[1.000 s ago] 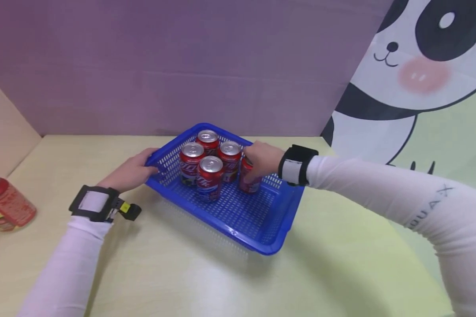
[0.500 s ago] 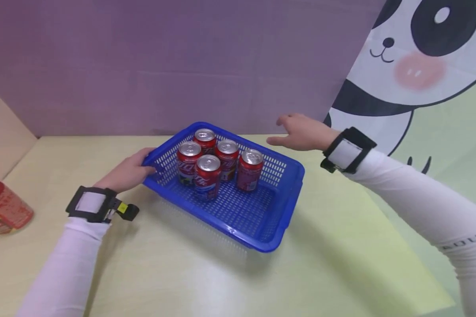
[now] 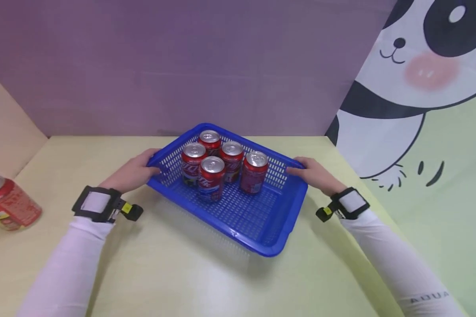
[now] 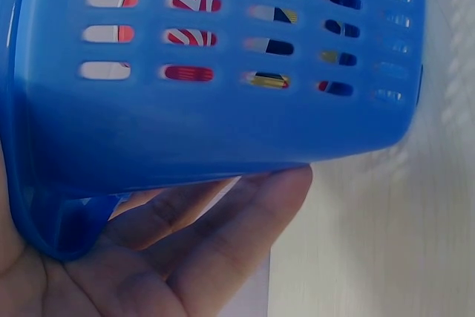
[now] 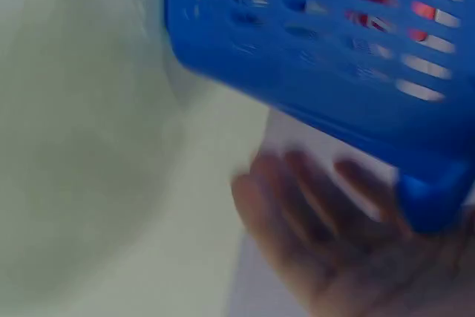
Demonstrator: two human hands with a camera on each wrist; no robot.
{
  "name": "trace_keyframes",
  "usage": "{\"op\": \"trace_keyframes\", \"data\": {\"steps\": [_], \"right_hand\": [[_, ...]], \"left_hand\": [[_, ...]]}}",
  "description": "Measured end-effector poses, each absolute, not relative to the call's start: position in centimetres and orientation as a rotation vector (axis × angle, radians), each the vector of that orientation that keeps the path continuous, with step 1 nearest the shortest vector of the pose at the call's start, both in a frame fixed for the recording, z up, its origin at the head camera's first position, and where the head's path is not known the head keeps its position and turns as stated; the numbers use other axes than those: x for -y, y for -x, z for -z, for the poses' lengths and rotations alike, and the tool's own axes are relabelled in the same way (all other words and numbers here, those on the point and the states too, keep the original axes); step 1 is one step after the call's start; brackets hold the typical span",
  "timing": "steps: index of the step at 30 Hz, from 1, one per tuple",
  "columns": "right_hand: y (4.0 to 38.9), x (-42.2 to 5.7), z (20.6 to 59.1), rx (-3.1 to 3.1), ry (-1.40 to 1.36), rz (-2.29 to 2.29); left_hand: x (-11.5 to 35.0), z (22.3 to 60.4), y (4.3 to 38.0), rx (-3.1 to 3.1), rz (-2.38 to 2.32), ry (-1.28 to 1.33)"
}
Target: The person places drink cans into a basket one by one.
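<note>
A blue plastic basket (image 3: pixel 238 240) with slotted sides stands at an angle on the table, holding several upright soda cans (image 3: pixel 211 180), red with silver tops. At its left end my left hand (image 3: pixel 132 173) grips the rim, thumb over the edge. In the left wrist view, fingers (image 4: pixel 245 235) lie beneath the rim against the outer wall. My right hand (image 3: pixel 317 175) holds the right end, its thumb hooked over the rim. The right wrist view is blurred; there, fingers (image 5: pixel 304 198) spread loosely below the rim, somewhat apart from the wall.
Another red can (image 3: pixel 12 204) is on the pale wooden table (image 3: pixel 174 273) at the far left, cut by the view's edge. A purple panel (image 3: pixel 190 88) rises behind the table. A panda picture (image 3: pixel 412 79) covers the wall at right.
My right hand has let go of the rightmost can in the basket, moved right and come down onto the basket's right rim. The left hand has stayed on the left rim.
</note>
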State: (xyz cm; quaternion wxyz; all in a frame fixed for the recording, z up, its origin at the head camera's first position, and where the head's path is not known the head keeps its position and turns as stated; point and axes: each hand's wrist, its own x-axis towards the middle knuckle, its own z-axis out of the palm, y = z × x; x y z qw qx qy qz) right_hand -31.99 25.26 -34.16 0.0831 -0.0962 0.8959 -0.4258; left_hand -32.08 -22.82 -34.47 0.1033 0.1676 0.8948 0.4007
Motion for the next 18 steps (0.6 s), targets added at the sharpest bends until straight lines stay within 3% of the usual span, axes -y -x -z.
{"op": "trace_keyframes", "data": {"steps": [7,18], "right_hand": [[31.7,-25.0,36.3,-2.209,0.142,1.943],[31.8,-24.6,36.6,-2.233,0.147,1.963]], "left_hand": [[22.5,34.5,31.9,-2.644,-1.180,-0.490],[22.8,34.0,31.7,-2.629,-1.153,-0.474]]}}
